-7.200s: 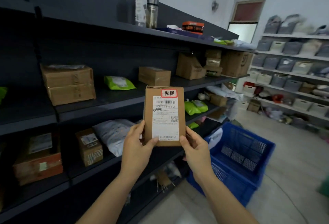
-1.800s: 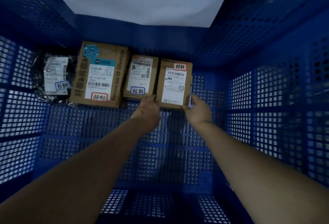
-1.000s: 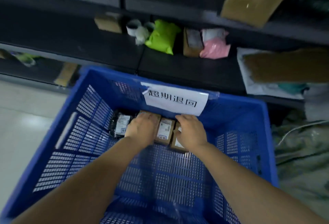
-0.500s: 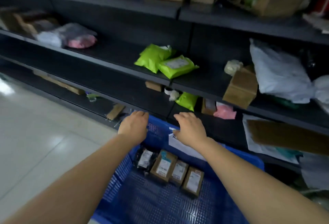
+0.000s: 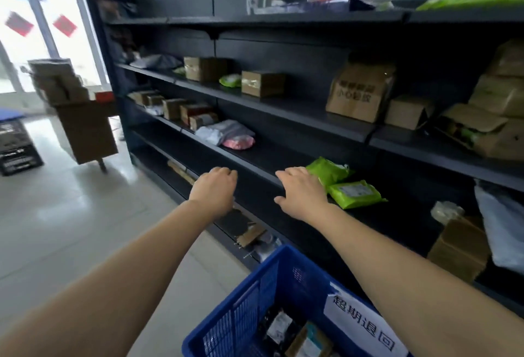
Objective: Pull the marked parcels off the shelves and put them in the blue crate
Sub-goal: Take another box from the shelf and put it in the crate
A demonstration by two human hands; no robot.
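One crate of blue perforated plastic sits at the bottom edge, with a white paper sign bearing dark characters fixed to its rim. Inside it, close under the sign, lie the pulled parcels: a black bag with a white label and a brown carton, both partly cut off by the frame. Ahead, the left hand hangs in front of the dark metal shelves, fingers loosely curled under, holding nothing. The right hand is level with it, palm down, fingers straight and close together, thumb out sideways, also holding nothing; whether it touches the shelf edge I cannot tell. Just past it two glossy lime-green mailers lie flat, one overlapping the other. Further along that shelf rest a crinkled grey pouch and a pink pouch, touching. One shelf up stand blocky cardboard boxes with taped seams
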